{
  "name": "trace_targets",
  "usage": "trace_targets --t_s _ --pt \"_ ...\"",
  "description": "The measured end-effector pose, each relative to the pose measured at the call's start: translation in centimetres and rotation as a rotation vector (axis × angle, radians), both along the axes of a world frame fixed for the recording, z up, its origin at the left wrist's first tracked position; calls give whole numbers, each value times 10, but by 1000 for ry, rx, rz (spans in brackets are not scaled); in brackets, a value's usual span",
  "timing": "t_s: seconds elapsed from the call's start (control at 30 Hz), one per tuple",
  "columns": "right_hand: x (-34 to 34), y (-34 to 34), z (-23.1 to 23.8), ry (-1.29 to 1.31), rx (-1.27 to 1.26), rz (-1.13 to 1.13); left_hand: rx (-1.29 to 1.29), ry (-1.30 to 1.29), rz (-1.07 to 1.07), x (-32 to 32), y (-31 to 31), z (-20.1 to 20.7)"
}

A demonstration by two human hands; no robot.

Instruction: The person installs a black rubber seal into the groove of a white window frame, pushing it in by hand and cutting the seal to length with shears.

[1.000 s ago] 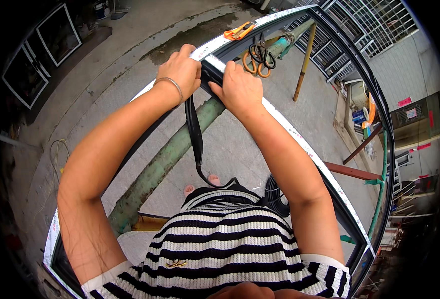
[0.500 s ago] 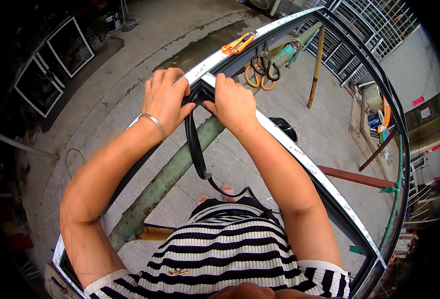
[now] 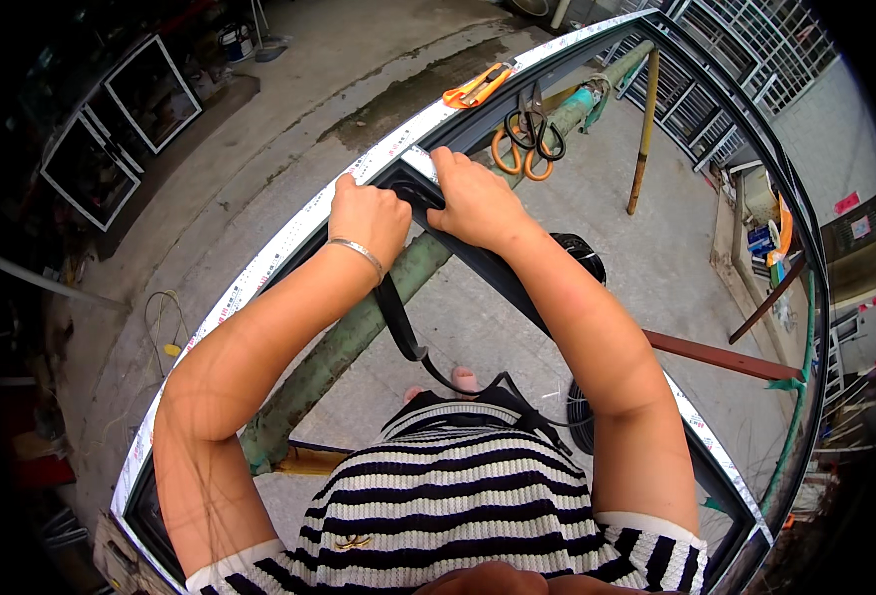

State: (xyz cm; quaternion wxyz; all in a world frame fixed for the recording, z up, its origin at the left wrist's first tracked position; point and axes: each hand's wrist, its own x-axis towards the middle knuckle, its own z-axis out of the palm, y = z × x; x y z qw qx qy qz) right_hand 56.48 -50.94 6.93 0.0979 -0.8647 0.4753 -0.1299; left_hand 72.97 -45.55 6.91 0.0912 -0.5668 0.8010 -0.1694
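A large window frame (image 3: 304, 233) with white printed film and dark grooves lies in front of me. At the joint of its crossbar, my left hand (image 3: 371, 220) is closed in a fist on a black rubber sealing strip (image 3: 394, 315). The strip hangs below that hand and loops toward my waist. My right hand (image 3: 480, 201) is wrapped over the crossbar just right of the joint, thumb down in the groove. Beyond it, two pairs of scissors (image 3: 529, 147), with orange and black handles, lie by the frame. An orange utility knife (image 3: 478, 87) rests on the far rail.
A green pipe (image 3: 324, 362) runs under the frame as a support. Black coils (image 3: 579, 256) lie on the floor below. A reddish bar (image 3: 726, 355) and a yellowish pole (image 3: 643, 134) stand at the right. Glazed frames (image 3: 152, 94) lean at the far left.
My left hand has turned from spread fingers over the far rail into a fist nearer the crossbar groove. My right hand stays near the joint. The whole view has shifted slightly.
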Motion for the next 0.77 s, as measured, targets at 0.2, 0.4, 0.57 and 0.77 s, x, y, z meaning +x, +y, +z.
trace_targets --t_s 0.2,0.4,0.57,0.77 --pt "6 6 -7 47 -121 -39 -211 171 -54 21 7 -18" --pt "10 10 -7 61 -150 -53 -284 241 -2 13 1 -33" --pt "8 10 -5 92 -136 -61 -242 435 140 8 2 -43" --pt "12 1 -9 102 -68 -50 -306 697 120 4 -1 -54"
